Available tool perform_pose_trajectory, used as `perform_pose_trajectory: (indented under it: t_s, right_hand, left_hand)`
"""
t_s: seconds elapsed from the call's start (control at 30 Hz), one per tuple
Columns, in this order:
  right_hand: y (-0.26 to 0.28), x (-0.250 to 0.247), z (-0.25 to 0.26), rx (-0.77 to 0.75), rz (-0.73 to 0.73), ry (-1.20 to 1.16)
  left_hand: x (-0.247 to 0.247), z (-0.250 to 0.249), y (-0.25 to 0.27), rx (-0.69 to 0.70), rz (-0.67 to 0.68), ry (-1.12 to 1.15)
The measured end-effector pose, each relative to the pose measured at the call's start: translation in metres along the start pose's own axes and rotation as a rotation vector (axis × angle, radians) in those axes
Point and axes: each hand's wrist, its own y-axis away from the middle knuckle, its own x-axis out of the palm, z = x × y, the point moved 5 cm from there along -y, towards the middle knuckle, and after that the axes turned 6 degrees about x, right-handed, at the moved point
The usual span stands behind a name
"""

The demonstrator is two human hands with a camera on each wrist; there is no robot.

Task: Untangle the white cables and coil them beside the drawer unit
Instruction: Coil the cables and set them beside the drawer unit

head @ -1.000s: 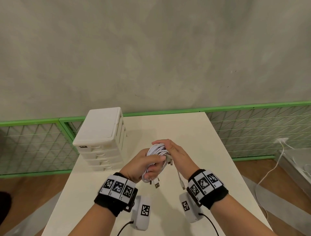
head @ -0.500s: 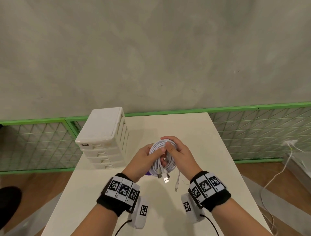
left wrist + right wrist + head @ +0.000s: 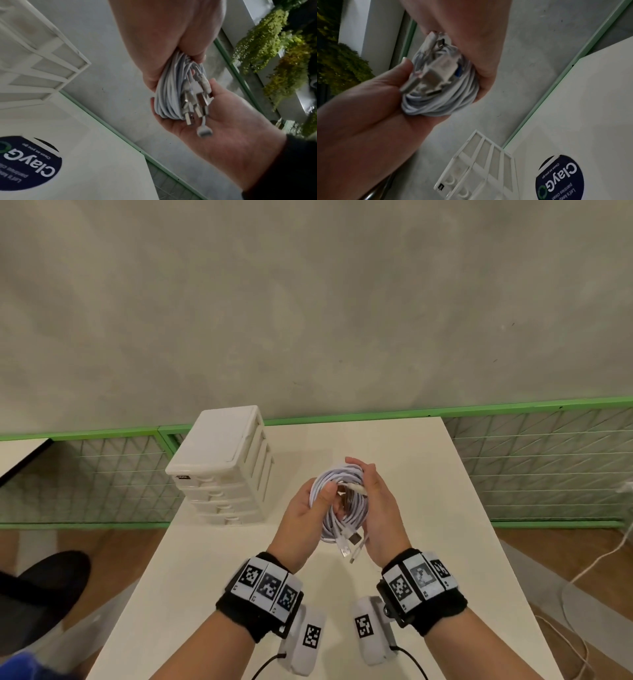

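A coil of white cables (image 3: 342, 508) is held above the white table (image 3: 445, 525) between both hands. My left hand (image 3: 305, 511) grips its left side, thumb across the top strands. My right hand (image 3: 380, 501) cups the right side, fingers curled over the far end. Several USB plugs (image 3: 351, 542) hang from the near end of the coil. In the left wrist view the coil (image 3: 168, 94) and plugs (image 3: 193, 108) lie against the right palm (image 3: 223, 121). The right wrist view shows the coil (image 3: 440, 97) clamped between both hands. The white drawer unit (image 3: 222, 467) stands to the left.
A dark round sticker (image 3: 29, 166) lies on the table near the drawer unit (image 3: 481, 169). A green mesh fence (image 3: 548, 467) runs behind the table. Another white cable (image 3: 599, 559) trails on the floor at the right. Something dark (image 3: 41, 594) lies on the floor at the left.
The bunched cables have been shaped into a rounder, flatter coil facing up. The right hand slid from on top to the right side, and the loose dangling ends now hang shorter.
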Motion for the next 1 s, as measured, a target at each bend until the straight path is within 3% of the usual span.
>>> perform_pose_trajectory:
  t_s: [0.13, 0.23, 0.37, 0.57, 0.67, 1.0]
  right_hand:
    - [0.000, -0.007, -0.005, -0.043, -0.123, 0.022]
    - [0.001, -0.002, -0.010, -0.057, -0.106, 0.124]
    - [0.000, 0.019, -0.027, -0.013, -0.050, 0.166]
    - [-0.009, 0.057, -0.062, 0.156, -0.118, 0.086]
    - [-0.014, 0.083, -0.079, 0.201, -0.144, 0.163]
    - [-0.044, 0.133, -0.103, 0.079, -0.284, 0.301]
  left_hand:
    - [-0.006, 0.010, 0.000, -0.107, 0.062, -0.090]
    - [-0.016, 0.016, -0.004, -0.172, 0.070, -0.078]
    - [-0.031, 0.017, -0.010, -0.148, -0.051, -0.033]
    - [-0.075, 0.028, -0.016, -0.153, -0.178, 0.082]
    - [-0.102, 0.035, -0.017, -0.156, -0.222, 0.157]
    - [-0.167, 0.054, -0.039, -0.154, -0.186, 0.133]
